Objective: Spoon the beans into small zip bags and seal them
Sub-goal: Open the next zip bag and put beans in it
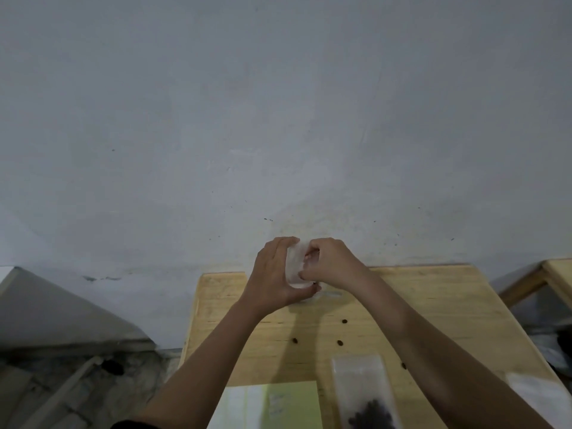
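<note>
Both the left hand (274,274) and right hand (328,263) hold a bag (294,264) above the counter's (433,305) 12 o'clock edge, left grip cupping it steady while right pinches, likely pressing the zip.

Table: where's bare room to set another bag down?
Bare: the table's far right corner, past the right hand; a strip left of the left hand. Both hands grip a bag. Crowded at the near edge: sheet, filled bag, loose beans.
</note>
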`<action>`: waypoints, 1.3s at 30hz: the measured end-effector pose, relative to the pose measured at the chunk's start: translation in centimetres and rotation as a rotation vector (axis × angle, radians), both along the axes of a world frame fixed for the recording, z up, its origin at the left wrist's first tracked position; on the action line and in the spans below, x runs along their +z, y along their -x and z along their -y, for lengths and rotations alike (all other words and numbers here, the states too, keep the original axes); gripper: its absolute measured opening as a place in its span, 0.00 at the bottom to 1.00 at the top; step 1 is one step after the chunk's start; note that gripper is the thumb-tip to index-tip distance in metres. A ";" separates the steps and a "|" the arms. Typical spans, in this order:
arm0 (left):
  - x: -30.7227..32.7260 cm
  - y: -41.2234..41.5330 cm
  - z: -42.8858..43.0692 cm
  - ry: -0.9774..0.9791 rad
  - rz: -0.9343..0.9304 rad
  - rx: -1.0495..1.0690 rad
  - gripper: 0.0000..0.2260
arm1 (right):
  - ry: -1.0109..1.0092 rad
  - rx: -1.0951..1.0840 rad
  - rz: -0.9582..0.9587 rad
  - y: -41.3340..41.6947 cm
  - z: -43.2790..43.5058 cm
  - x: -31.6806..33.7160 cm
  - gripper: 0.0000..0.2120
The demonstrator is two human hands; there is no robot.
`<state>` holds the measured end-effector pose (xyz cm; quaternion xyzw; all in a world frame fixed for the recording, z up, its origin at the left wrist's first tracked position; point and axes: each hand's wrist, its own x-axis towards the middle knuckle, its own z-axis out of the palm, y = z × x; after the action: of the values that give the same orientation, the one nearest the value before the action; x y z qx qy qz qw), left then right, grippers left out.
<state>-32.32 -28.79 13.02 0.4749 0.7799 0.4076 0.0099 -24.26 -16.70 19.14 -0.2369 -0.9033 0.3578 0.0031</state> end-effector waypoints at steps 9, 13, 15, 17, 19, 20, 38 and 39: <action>-3.6 2.8 3.2 0.145 0.103 0.091 0.41 | 0.170 -0.217 -0.276 -0.1 -1.2 -5.5 0.02; -5.9 3.5 4.8 0.196 0.167 0.126 0.42 | -0.028 -0.308 -0.064 -1.5 -3.1 -10.1 0.12; -6.7 3.5 5.3 0.212 0.191 0.140 0.42 | 0.052 -0.315 0.093 -2.0 -3.4 -11.6 0.18; -7.1 3.4 5.7 0.217 0.207 0.153 0.43 | 0.119 -0.366 0.096 -2.2 -3.0 -12.4 0.17; -7.5 3.4 5.9 0.220 0.208 0.165 0.43 | 0.201 -0.436 -0.003 -2.1 -2.6 -13.0 0.10; -7.6 3.4 6.0 0.223 0.206 0.169 0.43 | 0.261 -0.472 -0.074 -2.0 -2.4 -13.3 0.06; -9.6 2.7 4.9 0.451 0.043 0.256 0.42 | 0.980 -1.079 -0.485 -1.0 -3.4 -14.5 0.07; -9.7 2.6 4.6 0.463 0.042 0.253 0.42 | 0.991 -1.082 -0.508 -1.4 -3.6 -14.1 0.08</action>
<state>-34.95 -33.36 3.36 0.3503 0.9051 0.2263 0.0835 -22.86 -13.10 5.06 -0.5294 -0.3681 0.7121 0.2777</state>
